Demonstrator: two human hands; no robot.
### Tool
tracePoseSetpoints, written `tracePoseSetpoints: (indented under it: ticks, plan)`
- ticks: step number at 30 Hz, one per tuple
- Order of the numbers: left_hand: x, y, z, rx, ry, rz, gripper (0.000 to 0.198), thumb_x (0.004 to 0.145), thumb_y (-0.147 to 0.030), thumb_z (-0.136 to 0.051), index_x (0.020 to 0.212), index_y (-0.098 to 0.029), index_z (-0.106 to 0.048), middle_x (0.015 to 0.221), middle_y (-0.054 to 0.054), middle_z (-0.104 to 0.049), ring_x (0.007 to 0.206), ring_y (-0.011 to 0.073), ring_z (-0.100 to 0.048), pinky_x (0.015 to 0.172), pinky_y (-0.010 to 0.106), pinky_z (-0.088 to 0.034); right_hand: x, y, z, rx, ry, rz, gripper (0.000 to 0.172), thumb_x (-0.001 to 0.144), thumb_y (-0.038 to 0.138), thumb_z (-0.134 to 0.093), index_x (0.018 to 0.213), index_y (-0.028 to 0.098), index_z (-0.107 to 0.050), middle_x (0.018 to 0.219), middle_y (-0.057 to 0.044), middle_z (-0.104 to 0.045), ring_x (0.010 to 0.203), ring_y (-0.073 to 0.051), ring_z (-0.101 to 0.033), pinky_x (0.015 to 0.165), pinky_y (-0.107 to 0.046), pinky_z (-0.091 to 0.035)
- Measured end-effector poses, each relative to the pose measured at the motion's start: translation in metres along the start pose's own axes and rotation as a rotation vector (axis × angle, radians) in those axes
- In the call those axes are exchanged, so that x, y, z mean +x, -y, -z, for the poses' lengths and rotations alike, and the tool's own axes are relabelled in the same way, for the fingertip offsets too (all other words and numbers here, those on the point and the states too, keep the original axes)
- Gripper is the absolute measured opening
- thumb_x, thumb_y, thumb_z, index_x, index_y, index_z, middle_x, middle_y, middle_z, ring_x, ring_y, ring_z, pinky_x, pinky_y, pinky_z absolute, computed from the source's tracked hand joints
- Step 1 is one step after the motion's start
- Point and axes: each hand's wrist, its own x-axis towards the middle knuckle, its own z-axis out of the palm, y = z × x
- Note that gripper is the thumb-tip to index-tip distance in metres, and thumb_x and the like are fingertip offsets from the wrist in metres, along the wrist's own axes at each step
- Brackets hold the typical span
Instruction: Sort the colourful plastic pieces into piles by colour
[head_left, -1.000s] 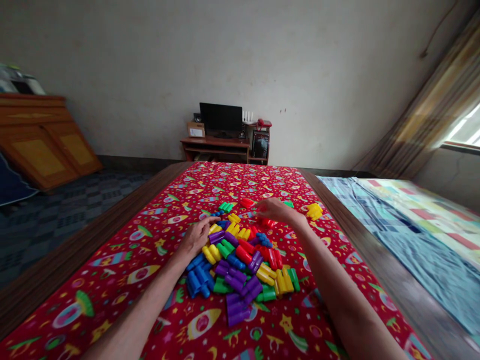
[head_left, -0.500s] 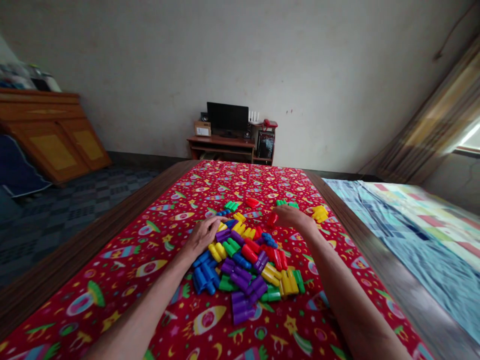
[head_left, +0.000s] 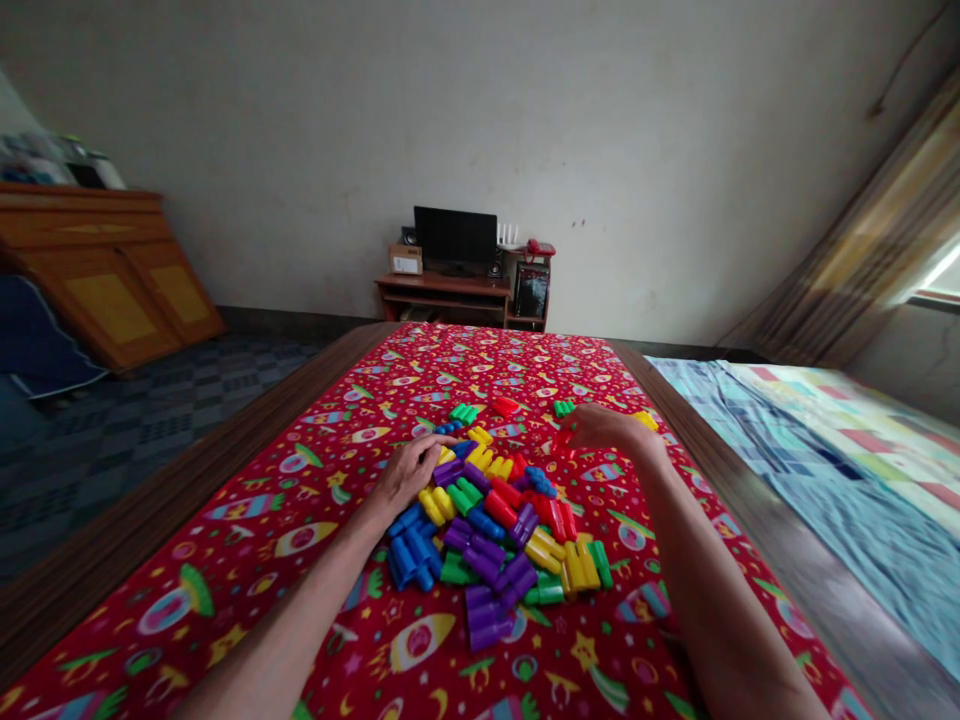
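Note:
A pile of plastic building blocks in purple, blue, green, yellow and red lies in front of me. My left hand (head_left: 411,470) rests at the pile's left edge, fingers loosely stretched over a yellow block (head_left: 445,456). Beyond the pile on the right, my right hand (head_left: 606,428) has its fingers closed at a red block (head_left: 564,442), which looks blurred. Just past those fingers is a green block (head_left: 564,408). A yellow block (head_left: 645,420) is partly covered by my right wrist. Purple blocks (head_left: 487,618) make up the near end of the pile.
A red patterned cloth (head_left: 315,600) covers the table, whose dark wooden edge (head_left: 705,480) shows. Another red block (head_left: 505,406) lies at the back. Beyond stand a desk with a monitor (head_left: 456,236), a cabinet (head_left: 112,280) at left and a bed (head_left: 840,450) at right.
My right hand has moved right, and the red block at its fingers has shifted the same way. More of the yellow block on the right is covered. My left hand stays put.

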Motion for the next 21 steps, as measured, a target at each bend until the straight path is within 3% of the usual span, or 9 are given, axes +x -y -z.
tracePoseSetpoints:
  ticks: [2,6,10,12,17,21]
  plan:
    - [0.000,0.001,0.000,-0.001,-0.005,0.001,0.048,0.085,-0.041,-0.035,0.101,-0.016,-0.072,0.104,0.007,-0.074,0.094,0.0240,-0.068,0.088,0.033,-0.052,-0.010,-0.011,0.003,0.016,-0.003,-0.065,0.027,0.079,0.020,-0.064,0.104,0.020,-0.074,0.095,-0.006,-0.072,0.087,-0.019,-0.065,0.068,-0.023,-0.045]
    - [0.001,0.000,0.000,0.003,0.000,-0.002,0.046,0.085,-0.040,-0.036,0.101,-0.017,-0.073,0.101,0.006,-0.074,0.091,0.0233,-0.068,0.086,0.032,-0.052,-0.022,-0.018,0.011,-0.008,-0.189,-0.152,0.028,0.084,0.022,-0.058,0.106,0.013,-0.072,0.101,-0.013,-0.072,0.086,-0.020,-0.065,0.068,-0.025,-0.044]
    - [0.001,-0.002,0.001,0.013,0.005,-0.002,0.048,0.084,-0.040,-0.035,0.101,-0.016,-0.073,0.100,0.007,-0.074,0.090,0.0235,-0.068,0.084,0.032,-0.053,0.000,0.003,0.010,-0.029,-0.302,-0.010,0.027,0.087,0.013,-0.047,0.095,0.010,-0.073,0.087,-0.011,-0.072,0.075,-0.015,-0.063,0.064,-0.022,-0.042]
    - [0.000,-0.003,0.002,0.009,0.006,0.005,0.048,0.084,-0.041,-0.036,0.101,-0.016,-0.073,0.101,0.007,-0.074,0.091,0.0242,-0.068,0.085,0.033,-0.053,0.020,0.017,0.005,-0.037,-0.330,0.030,0.028,0.087,0.012,-0.047,0.098,0.011,-0.072,0.091,-0.011,-0.073,0.082,-0.016,-0.064,0.069,-0.022,-0.043]
    - [-0.001,-0.005,0.002,-0.016,0.011,0.013,0.046,0.083,-0.039,-0.036,0.097,-0.018,-0.074,0.103,0.007,-0.074,0.097,0.0245,-0.068,0.090,0.033,-0.052,0.054,0.028,-0.005,-0.103,-0.279,-0.057,0.049,0.089,0.021,-0.054,0.137,0.018,-0.053,0.131,-0.017,-0.060,0.121,-0.027,-0.055,0.093,-0.034,-0.046]
    - [-0.001,-0.003,0.001,-0.035,0.002,0.012,0.045,0.083,-0.037,-0.035,0.098,-0.018,-0.074,0.105,0.007,-0.074,0.100,0.0242,-0.067,0.090,0.033,-0.052,0.054,0.000,-0.003,-0.172,-0.157,-0.084,0.065,0.072,0.015,-0.071,0.135,0.021,-0.056,0.128,-0.015,-0.062,0.118,-0.031,-0.058,0.092,-0.039,-0.049]
